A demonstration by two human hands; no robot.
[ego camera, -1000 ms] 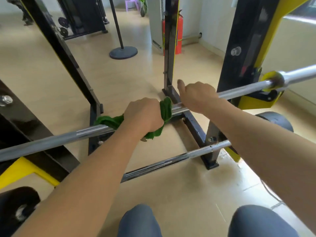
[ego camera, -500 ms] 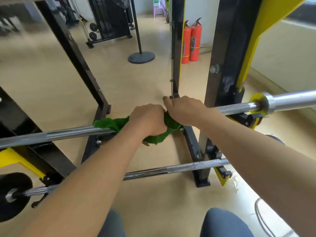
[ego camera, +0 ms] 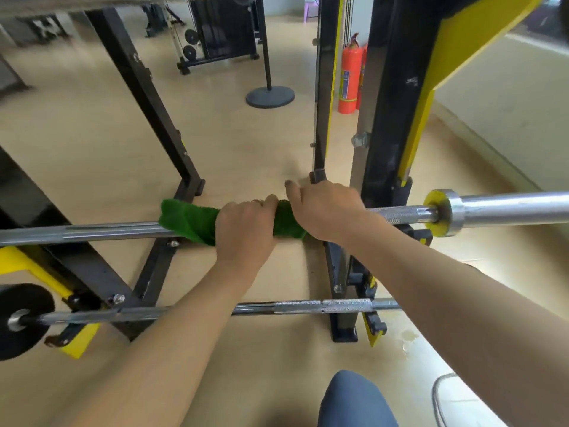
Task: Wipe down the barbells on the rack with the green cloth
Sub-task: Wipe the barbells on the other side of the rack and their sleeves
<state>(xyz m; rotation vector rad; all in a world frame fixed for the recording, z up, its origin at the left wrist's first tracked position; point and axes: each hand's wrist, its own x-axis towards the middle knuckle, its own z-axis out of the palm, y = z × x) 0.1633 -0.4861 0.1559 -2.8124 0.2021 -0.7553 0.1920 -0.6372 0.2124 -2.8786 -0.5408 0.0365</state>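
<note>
A steel barbell (ego camera: 80,232) lies across the black and yellow rack (ego camera: 385,124), its thick sleeve sticking out at the right. The green cloth (ego camera: 187,220) is wrapped around the bar near its middle. My left hand (ego camera: 246,229) is closed over the cloth and the bar. Right beside it, touching, my right hand (ego camera: 323,208) grips the bar at the cloth's right end, forefinger raised. A second, thinner barbell (ego camera: 308,306) rests lower on the rack, with a black plate (ego camera: 21,322) on its left end.
Black slanted rack legs (ego camera: 147,97) stand behind the bar on the beige floor. Two red fire extinguishers (ego camera: 349,78) stand by the wall at the back right. A round black stand base (ego camera: 269,95) and a weight machine (ego camera: 221,32) are farther back. My knee (ego camera: 354,399) shows at the bottom.
My left hand has slid right along the bar with the cloth until it meets my right hand. The cloth now lies spread out over the bar. My view has tilted up and shifted.
</note>
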